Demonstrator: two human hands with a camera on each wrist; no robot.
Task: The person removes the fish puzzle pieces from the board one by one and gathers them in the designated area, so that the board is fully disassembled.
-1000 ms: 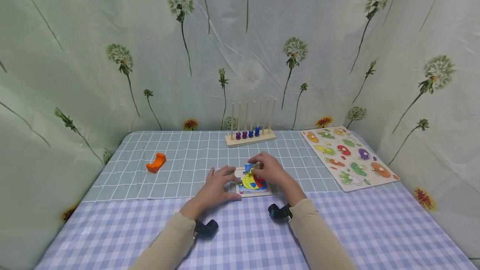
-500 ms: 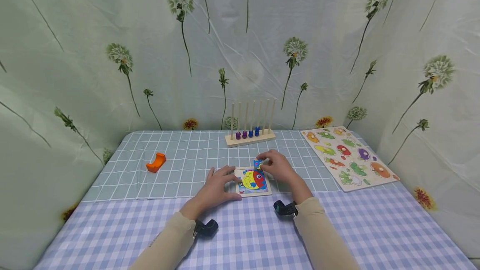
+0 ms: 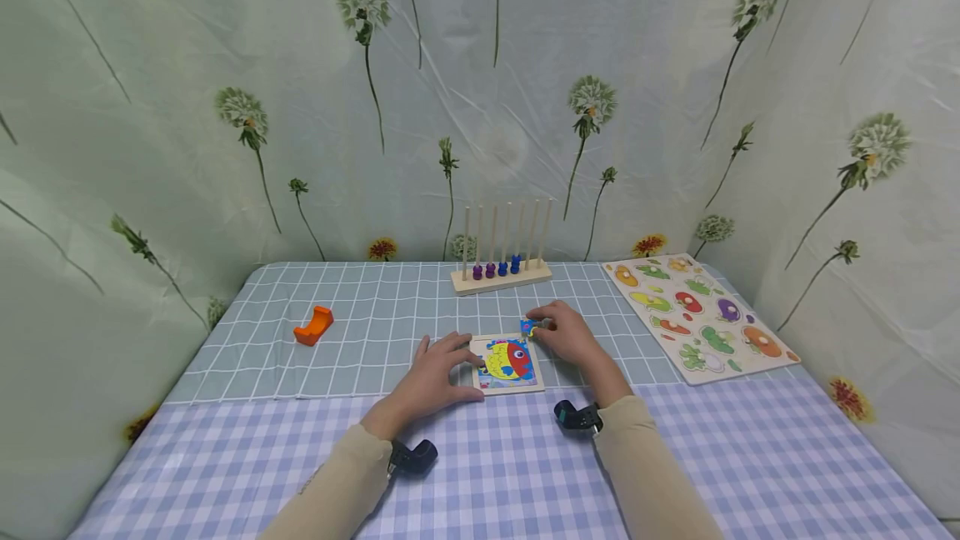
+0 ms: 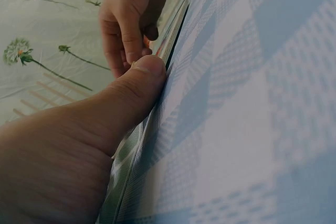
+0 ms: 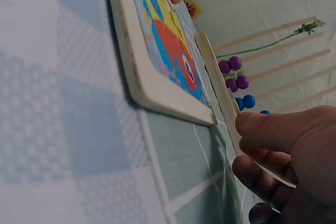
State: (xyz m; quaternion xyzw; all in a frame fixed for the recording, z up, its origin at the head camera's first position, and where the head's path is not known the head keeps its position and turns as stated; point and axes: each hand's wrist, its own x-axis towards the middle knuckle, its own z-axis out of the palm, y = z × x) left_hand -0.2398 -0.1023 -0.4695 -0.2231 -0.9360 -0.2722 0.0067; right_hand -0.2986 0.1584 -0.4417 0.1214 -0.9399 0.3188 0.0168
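Observation:
A small wooden jigsaw puzzle [image 3: 508,363] with a yellow and red fish picture lies on the table in the head view. My left hand [image 3: 437,372] grips its left side, thumb at the near edge and fingers at the far corner. In the left wrist view the thumb [image 4: 149,65] presses along the board's edge. Just beyond the puzzle's far right corner, my right hand [image 3: 564,332] pinches a blue puzzle piece [image 3: 527,327] with some yellow on it. The right wrist view has the thumb and curled fingers of the right hand [image 5: 283,161] beside the board's corner; the piece is mostly hidden there.
Behind the puzzle stands a wooden peg rack [image 3: 501,275] with purple and blue beads. An orange curved block [image 3: 313,325] lies to the left. A vegetable puzzle board [image 3: 701,315] lies at the right, near the floral cloth backdrop.
My right hand has moved right with the blue piece, off the puzzle's top edge to beyond its far right corner, uncovering the fish's red head. The left hand has stayed in place.

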